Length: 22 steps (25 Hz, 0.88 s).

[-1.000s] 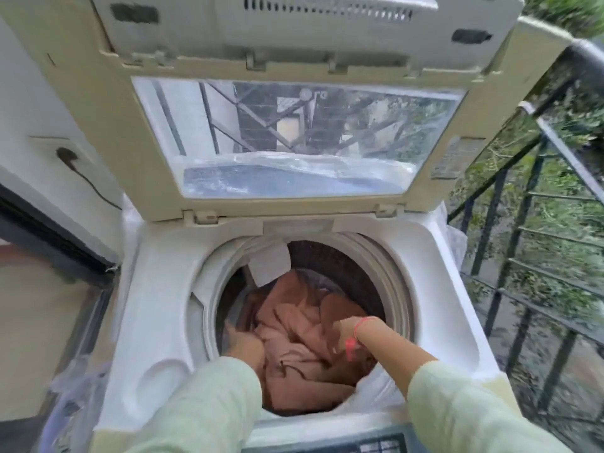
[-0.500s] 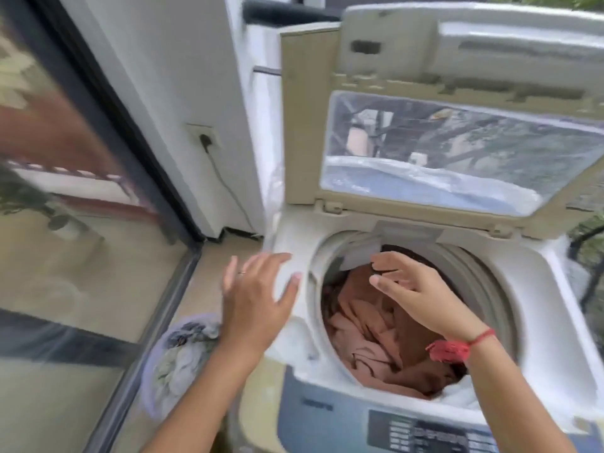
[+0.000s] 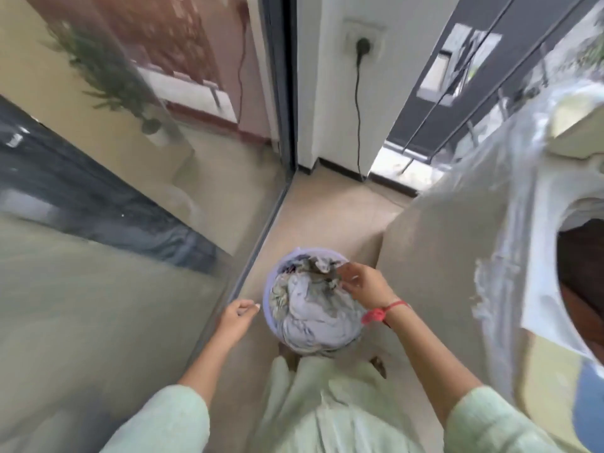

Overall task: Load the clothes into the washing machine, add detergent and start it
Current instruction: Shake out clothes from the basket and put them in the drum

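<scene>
A lilac laundry basket (image 3: 268,300) stands on the floor below me, heaped with grey and patterned clothes (image 3: 305,308). My right hand (image 3: 364,284) reaches into the basket's far right side and its fingers pinch a grey patterned garment (image 3: 325,274). My left hand (image 3: 236,320) hovers just left of the basket's rim, fingers loosely bent and holding nothing. The washing machine (image 3: 457,256), wrapped in clear plastic, fills the right side. Its open drum (image 3: 585,256) shows brownish cloth inside at the right edge.
A glass sliding door (image 3: 114,223) runs along the left, its track (image 3: 258,243) passing close to the basket. A wall socket with a black plug and cable (image 3: 362,47) is on the white wall ahead. Beige floor lies between door and machine.
My view swung left and down from the drum to the basket on the floor. Both hands left the machine; the right one now pinches a garment in the basket.
</scene>
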Tool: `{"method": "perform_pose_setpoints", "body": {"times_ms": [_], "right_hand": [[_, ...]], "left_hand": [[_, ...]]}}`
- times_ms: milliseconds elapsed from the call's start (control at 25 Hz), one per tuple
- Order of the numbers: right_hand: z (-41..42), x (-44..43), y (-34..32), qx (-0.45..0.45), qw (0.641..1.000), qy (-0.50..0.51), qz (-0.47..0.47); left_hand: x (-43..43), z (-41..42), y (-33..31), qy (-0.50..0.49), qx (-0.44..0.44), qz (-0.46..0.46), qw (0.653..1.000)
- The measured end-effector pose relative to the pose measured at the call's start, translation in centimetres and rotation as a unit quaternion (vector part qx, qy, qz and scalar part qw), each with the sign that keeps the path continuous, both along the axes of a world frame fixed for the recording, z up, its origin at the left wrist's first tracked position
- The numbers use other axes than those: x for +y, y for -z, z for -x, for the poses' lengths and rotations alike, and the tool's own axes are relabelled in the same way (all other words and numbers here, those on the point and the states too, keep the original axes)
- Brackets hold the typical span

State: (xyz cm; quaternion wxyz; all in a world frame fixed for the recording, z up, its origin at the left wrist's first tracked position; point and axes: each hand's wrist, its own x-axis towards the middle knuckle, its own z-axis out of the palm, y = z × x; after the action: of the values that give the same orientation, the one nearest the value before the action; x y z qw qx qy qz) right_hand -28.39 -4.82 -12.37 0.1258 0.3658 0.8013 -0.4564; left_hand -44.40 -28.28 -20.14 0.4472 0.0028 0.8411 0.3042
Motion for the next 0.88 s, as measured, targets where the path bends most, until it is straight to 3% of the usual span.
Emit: {"method": "perform_pose_setpoints", "body": {"times_ms": [120, 200, 320, 440, 560, 600, 720, 880], "right_hand": [[0.4, -1.5, 8.8, -0.134, 0.990, -0.046, -0.010], [0.0, -2.4, 14.6, -0.204, 0.973, -0.107, -0.008], [-2.0, -4.3, 23.0, -0.283, 0.933, -0.221, -0.009], [-4.5, -6.1, 28.5, -0.286, 0.916, -0.281, -0.029], [-5.3, -6.3, 30.5, -0.222, 0.947, -0.222, -0.060], [-5.2, -6.1, 30.3, -0.198, 0.965, -0.165, -0.048], [-4.4, -4.8, 27.0, -0.128, 0.987, -0.039, -0.083], [-1.9, -1.0, 18.9, -0.002, 0.983, -0.015, -0.184]], "left_hand": [[-1.6, 0.3, 6.9, 0.084, -0.067, 0.053, 0.993], [-1.4, 0.2, 11.4, 0.183, -0.055, 0.074, 0.979], [0.0, -0.1, 16.9, 0.376, -0.007, 0.066, 0.924], [1.6, -1.6, 21.1, 0.526, 0.004, 0.051, 0.849], [2.3, -3.9, 23.1, 0.622, 0.034, 0.058, 0.780], [2.3, -4.5, 23.4, 0.618, 0.036, 0.063, 0.783], [3.0, -5.2, 22.1, 0.531, 0.015, 0.025, 0.847], [6.5, -3.8, 16.9, 0.440, 0.082, -0.075, 0.891]]}}
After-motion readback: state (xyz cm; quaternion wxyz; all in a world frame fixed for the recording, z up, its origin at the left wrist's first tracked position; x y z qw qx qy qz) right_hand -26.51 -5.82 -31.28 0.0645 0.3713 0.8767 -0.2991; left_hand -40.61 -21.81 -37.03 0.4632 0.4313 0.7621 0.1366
